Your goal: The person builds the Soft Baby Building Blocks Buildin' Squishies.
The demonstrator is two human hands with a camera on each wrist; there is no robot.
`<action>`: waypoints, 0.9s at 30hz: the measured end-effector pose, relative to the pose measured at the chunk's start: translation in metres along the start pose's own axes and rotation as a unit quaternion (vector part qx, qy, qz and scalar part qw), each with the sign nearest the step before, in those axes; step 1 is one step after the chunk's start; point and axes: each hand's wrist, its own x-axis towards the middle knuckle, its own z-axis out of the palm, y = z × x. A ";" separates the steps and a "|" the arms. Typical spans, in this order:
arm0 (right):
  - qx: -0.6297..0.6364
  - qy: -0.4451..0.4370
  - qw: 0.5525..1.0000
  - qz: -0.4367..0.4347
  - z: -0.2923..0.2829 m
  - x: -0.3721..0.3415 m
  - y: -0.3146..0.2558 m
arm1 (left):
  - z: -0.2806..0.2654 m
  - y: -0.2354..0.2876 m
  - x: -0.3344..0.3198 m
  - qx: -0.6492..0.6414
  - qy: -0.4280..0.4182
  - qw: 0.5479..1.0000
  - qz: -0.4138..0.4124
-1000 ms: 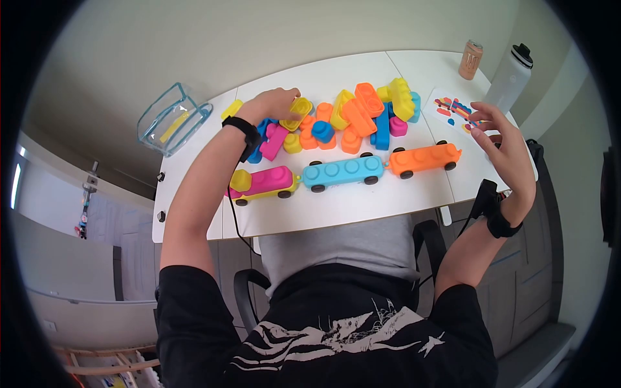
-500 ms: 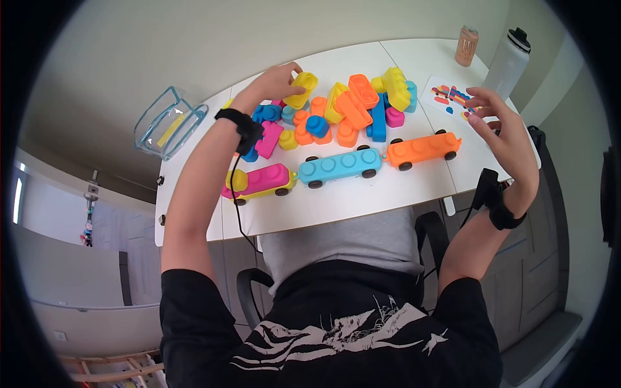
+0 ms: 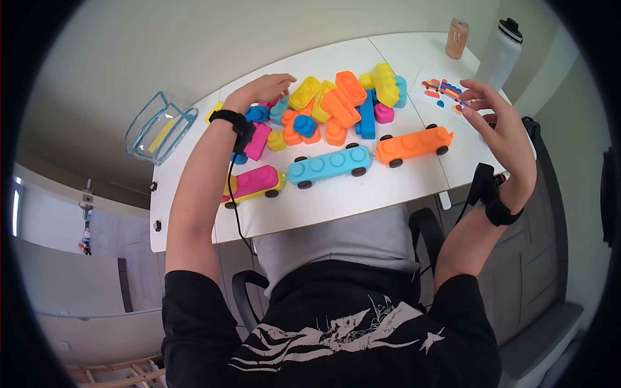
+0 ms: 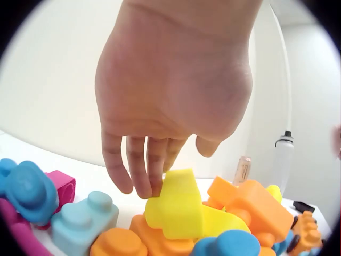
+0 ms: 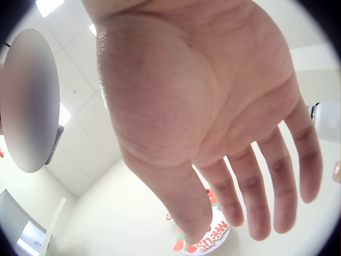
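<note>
My left hand (image 3: 264, 89) hovers over the left part of a block pile, beside a yellow block (image 3: 305, 92); in the left wrist view its relaxed fingers (image 4: 140, 165) hang just behind the yellow block (image 4: 182, 205) and hold nothing. A light-blue block (image 4: 85, 221) lies to its left. Over the table's right side my right hand (image 3: 503, 129) is raised, fingers loosely spread and empty, beside a printed sheet (image 3: 432, 97). In front of the pile stands a wheeled train: a pink and yellow car (image 3: 257, 183), a light-blue car (image 3: 330, 165) and an orange car (image 3: 414, 146).
A clear, blue-edged bag (image 3: 158, 132) stands at the table's left end. At the back right are a can (image 3: 457, 39) and a white bottle (image 3: 499, 57). Orange, blue, pink and yellow blocks make up the pile, with a blue block (image 3: 305, 125) near its front.
My left hand lifted the yellow block, set it back on the pile turned a little and let it go. The right hand has stayed raised with little change.
</note>
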 end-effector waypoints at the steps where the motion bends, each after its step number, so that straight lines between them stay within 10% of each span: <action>1: -0.001 0.002 1.000 0.002 0.000 0.001 0.000 | 0.000 -0.013 0.001 0.001 0.000 1.000 0.000; 3: -0.002 0.002 1.000 0.005 0.000 0.001 0.002 | 0.004 -0.034 0.005 0.219 -0.030 0.975 -0.002; 27: 0.017 0.001 1.000 0.007 0.000 0.002 -0.003 | -0.043 0.006 -0.045 0.197 0.087 0.976 0.033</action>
